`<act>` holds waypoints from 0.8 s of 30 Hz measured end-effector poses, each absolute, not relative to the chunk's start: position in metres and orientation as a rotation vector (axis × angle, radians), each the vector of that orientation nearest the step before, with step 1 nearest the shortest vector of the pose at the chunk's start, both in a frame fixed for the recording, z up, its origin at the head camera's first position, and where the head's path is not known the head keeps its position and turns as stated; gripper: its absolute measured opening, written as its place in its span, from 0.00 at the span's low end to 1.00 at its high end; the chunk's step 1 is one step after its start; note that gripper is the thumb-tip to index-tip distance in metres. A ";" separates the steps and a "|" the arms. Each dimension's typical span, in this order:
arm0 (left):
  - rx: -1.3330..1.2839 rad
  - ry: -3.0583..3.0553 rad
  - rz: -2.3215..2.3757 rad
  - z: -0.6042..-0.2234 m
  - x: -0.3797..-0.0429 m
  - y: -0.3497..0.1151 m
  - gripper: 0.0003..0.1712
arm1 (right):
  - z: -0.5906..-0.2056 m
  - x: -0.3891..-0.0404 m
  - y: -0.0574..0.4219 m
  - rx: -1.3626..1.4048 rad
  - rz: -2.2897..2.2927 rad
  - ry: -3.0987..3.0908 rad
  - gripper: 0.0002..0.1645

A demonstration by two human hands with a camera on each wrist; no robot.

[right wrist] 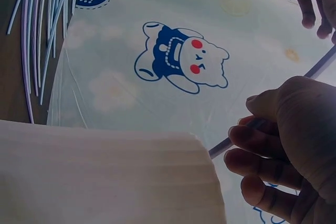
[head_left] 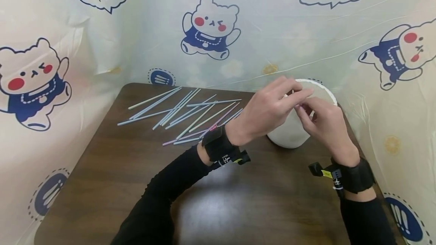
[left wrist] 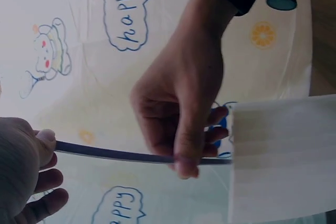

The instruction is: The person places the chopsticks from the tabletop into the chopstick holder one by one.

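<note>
Over the mouth of a round white container (head_left: 289,137), both hands hold one thin drinking straw, which looks dark against the light in the wrist views. My left hand (head_left: 267,107) pinches one end of the straw (left wrist: 113,153) between thumb and fingertip. Nearer the container, my right hand (head_left: 325,122) pinches the same straw between thumb and index finger. In the right wrist view the straw's far end meets the rim of the container (right wrist: 105,177); whether it goes inside cannot be seen. The hands hide the straw in the head view.
Several pale blue, green and purple straws (head_left: 184,110) lie scattered across the back of the brown table (head_left: 136,177), left of the hands. A printed plastic curtain (head_left: 262,22) with bear drawings surrounds the table at the back and sides. The container stands near the table's back right edge.
</note>
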State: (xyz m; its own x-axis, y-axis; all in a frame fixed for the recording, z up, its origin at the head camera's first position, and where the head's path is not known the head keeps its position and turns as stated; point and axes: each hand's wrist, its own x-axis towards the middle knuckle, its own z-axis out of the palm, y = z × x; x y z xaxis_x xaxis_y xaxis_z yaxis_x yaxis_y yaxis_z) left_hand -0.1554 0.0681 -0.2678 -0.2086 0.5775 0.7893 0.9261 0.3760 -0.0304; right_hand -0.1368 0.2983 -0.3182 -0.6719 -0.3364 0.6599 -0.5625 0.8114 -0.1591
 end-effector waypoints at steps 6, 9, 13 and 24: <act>-1.289 -1.906 -0.547 -0.286 -0.160 0.074 0.20 | -0.320 -0.136 0.296 0.635 0.486 -2.365 0.10; -1.294 -1.951 -0.516 -0.293 -0.162 0.074 0.20 | -0.322 -0.136 0.297 0.638 0.483 -2.362 0.09; -1.307 -2.023 -0.514 -0.301 -0.163 0.074 0.20 | -0.323 -0.137 0.299 0.648 0.479 -2.357 0.11; -1.360 -2.119 -0.509 -0.313 -0.165 0.070 0.18 | -0.322 -0.135 0.301 0.663 0.483 -2.329 0.15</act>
